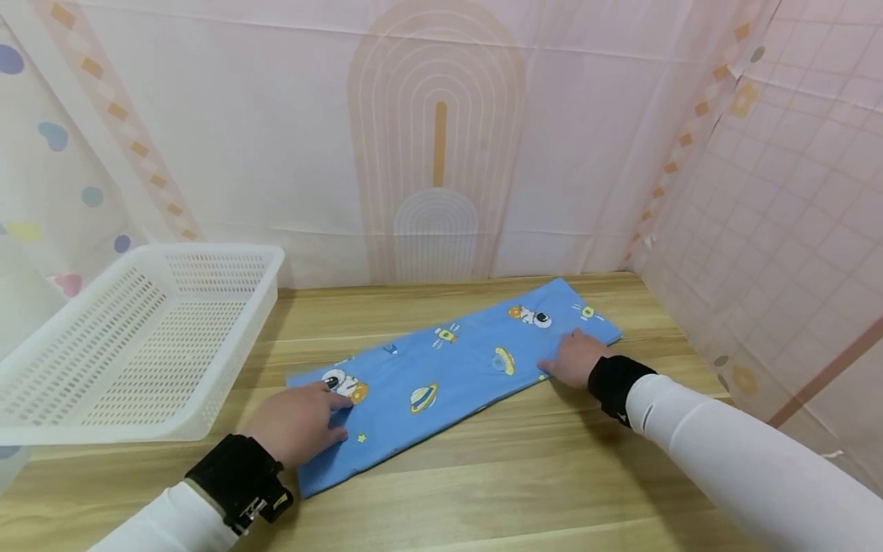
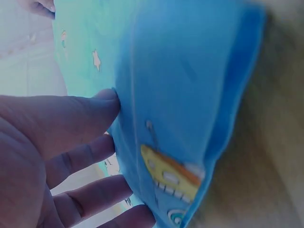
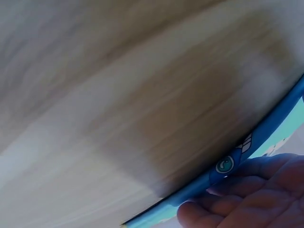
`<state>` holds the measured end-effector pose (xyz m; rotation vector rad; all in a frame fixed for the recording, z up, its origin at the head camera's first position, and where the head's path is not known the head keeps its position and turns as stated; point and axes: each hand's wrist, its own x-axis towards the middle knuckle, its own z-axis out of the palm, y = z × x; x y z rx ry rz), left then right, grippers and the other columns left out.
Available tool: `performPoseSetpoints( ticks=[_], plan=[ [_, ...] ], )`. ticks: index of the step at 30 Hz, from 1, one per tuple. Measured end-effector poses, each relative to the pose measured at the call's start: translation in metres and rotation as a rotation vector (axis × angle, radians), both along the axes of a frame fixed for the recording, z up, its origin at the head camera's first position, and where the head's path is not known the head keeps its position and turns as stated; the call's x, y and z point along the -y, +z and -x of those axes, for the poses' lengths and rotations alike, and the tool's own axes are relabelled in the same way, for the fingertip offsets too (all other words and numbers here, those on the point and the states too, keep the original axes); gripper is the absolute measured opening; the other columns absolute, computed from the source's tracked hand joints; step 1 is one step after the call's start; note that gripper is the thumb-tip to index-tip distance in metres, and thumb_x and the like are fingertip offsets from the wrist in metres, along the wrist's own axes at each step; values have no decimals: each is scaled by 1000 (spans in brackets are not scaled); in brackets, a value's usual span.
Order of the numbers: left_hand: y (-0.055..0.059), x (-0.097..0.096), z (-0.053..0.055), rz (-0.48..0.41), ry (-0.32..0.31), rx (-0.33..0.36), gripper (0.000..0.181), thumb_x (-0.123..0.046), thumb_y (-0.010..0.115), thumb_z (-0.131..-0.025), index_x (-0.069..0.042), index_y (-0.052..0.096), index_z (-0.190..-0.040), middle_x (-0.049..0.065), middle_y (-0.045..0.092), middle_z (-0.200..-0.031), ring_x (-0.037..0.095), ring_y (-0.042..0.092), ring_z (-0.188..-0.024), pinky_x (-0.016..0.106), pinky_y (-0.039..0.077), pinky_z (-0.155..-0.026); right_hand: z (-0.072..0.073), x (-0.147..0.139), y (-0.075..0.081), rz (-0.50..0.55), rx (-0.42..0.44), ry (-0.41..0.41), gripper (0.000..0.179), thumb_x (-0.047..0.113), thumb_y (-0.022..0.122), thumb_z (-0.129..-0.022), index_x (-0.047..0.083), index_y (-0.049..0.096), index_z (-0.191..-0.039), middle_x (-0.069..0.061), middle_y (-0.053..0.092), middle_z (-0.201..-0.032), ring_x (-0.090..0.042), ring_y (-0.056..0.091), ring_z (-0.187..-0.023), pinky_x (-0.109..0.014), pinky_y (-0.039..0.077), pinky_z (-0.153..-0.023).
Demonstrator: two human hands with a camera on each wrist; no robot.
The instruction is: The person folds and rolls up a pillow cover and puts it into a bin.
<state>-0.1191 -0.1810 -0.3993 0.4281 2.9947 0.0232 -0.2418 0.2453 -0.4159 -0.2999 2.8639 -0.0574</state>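
A folded blue cloth (image 1: 455,368), printed with astronauts, planets and small spacecraft, lies as a long strip slanting up to the right on the wooden table. On its left end rests my left hand (image 1: 298,423), fingers spread over the fabric. The left wrist view shows the thumb and fingers of that hand (image 2: 71,156) loosely extended against the cloth (image 2: 175,85), whose layered edge stands slightly apart. Toward the right end, my right hand (image 1: 576,359) touches the cloth along its near edge. In the right wrist view its fingers (image 3: 237,199) lie against the cloth.
A white plastic basket (image 1: 258,314) with perforated walls stands on the left of the table (image 1: 483,491). Patterned pale curtains (image 1: 290,153) hang behind the table and at both sides. Black straps hold cameras on both wrists.
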Motion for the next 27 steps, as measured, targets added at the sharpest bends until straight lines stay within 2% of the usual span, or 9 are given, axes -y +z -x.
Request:
performPoseSetpoints(
  ticks=[3, 9, 14, 18, 27],
  plan=[
    [1, -4, -2, -16, -6, 1, 42, -38, 85, -87, -19, 78, -124, 14, 73, -127, 33, 72, -112, 52, 59, -90, 7, -4, -4, 8, -9, -21, 85, 52, 55, -105, -22, 44, -144, -38, 48, -146, -52, 51, -137, -58, 43, -116],
    [3, -10, -4, -49, -12, 30, 40, -38, 86, -86, -20, 78, -121, 11, 73, -126, 34, 71, -117, 54, 58, -95, 10, -6, -2, -1, -59, -27, 80, 50, 56, -106, -19, 45, -146, -39, 46, -150, -56, 45, -140, -60, 38, -120],
    [1, -9, 2, -82, -9, 40, 33, -35, 87, -86, -21, 80, -115, 7, 73, -121, 28, 71, -111, 50, 59, -94, 4, -2, 2, 18, -60, 7, 75, 46, 54, -108, -15, 44, -149, -37, 43, -154, -56, 42, -143, -59, 36, -121],
    [-3, -10, 7, -104, -14, 27, 30, -33, 89, -84, -23, 79, -111, 7, 70, -122, 24, 69, -107, 49, 60, -92, 2, -2, 3, 30, -54, 4, 74, 46, 52, -109, -14, 41, -151, -37, 42, -155, -56, 41, -144, -60, 36, -121],
    [-4, -20, 11, -115, -9, 34, 30, -35, 88, -85, -24, 77, -110, 8, 70, -126, 28, 69, -115, 51, 58, -97, 12, -12, 4, 55, -20, 4, 76, 44, 50, -110, -16, 36, -153, -39, 34, -160, -58, 35, -147, -61, 32, -123]
  ],
)
